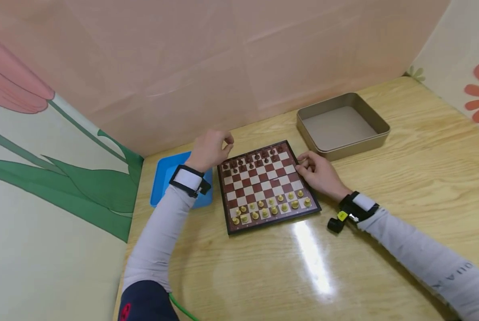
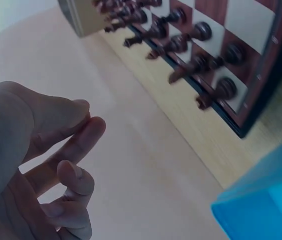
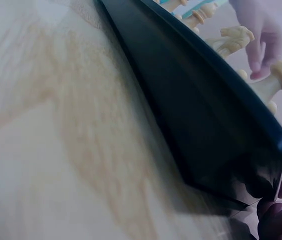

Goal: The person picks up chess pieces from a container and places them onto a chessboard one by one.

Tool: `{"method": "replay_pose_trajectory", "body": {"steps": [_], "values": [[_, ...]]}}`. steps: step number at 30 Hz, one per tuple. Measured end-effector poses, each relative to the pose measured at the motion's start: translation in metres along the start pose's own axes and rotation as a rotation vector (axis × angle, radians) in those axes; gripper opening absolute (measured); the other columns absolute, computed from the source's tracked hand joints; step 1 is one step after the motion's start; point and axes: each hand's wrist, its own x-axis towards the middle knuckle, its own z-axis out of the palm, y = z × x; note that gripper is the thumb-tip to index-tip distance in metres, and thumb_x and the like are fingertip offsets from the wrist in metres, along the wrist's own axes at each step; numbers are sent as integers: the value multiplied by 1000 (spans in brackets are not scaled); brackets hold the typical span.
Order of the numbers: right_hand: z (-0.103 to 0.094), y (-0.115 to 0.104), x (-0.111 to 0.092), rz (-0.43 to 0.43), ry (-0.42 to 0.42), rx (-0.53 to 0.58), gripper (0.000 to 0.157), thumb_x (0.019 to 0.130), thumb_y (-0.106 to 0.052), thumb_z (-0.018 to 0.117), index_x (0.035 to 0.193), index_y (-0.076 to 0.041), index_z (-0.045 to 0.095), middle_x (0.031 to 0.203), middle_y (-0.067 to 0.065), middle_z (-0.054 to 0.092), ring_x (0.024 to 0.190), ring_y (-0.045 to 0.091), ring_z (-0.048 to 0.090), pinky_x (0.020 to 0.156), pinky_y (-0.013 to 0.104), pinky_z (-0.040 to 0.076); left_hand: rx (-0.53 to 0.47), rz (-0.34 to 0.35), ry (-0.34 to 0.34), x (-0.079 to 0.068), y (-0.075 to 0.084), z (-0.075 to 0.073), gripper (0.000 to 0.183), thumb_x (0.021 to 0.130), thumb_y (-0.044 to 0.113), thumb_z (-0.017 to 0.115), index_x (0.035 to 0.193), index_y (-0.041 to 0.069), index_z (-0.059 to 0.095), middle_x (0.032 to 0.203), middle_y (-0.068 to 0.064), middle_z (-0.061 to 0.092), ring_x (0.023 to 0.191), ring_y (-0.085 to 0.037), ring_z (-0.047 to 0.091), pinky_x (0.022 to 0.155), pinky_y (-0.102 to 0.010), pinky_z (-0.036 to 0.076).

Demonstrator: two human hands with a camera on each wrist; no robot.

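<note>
A folding chessboard (image 1: 259, 187) with red and white squares lies on the table at a slight angle. Dark chess pieces (image 1: 257, 157) line its far side, and pale yellow chess pieces (image 1: 265, 213) fill the near rows. Over the far left corner hovers my left hand (image 1: 210, 150). In the left wrist view, its thumb and index finger (image 2: 93, 132) come close together at the tips; nothing shows between them, and the other fingers bend loosely. My right hand (image 1: 319, 173) holds the board's right edge with bent fingers. In the right wrist view, fingertips (image 3: 278, 220) meet the black rim, partly cut off.
A blue tray (image 1: 159, 178) sits left of the board, partly behind my left wrist. Behind my right hand stands an open tan metal box (image 1: 345, 149). A pink covered wall (image 1: 223, 67) rises along the table's (image 1: 263, 272) far edge.
</note>
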Motion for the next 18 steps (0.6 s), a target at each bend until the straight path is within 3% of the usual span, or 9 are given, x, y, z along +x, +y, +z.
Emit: {"method": "replay_pose_trajectory", "body": {"steps": [13, 18], "values": [[-2, -4, -3, 12, 3, -2, 29, 106, -19, 66, 129, -3, 63, 97, 13, 72, 74, 18, 59, 66, 26, 43, -9, -121, 4, -22, -38, -7, 18, 103, 23, 70, 113, 11, 79, 116, -5, 79, 103, -27, 71, 77, -46, 59], [-2, -2, -3, 8, -1, -4, 29, 106, -20, 66, 129, -3, 63, 96, 12, 72, 75, 19, 60, 67, 27, 44, -27, -178, -36, -34, -51, -4, 20, 104, 22, 69, 115, 9, 78, 118, -8, 78, 104, -27, 72, 80, -44, 59]]}}
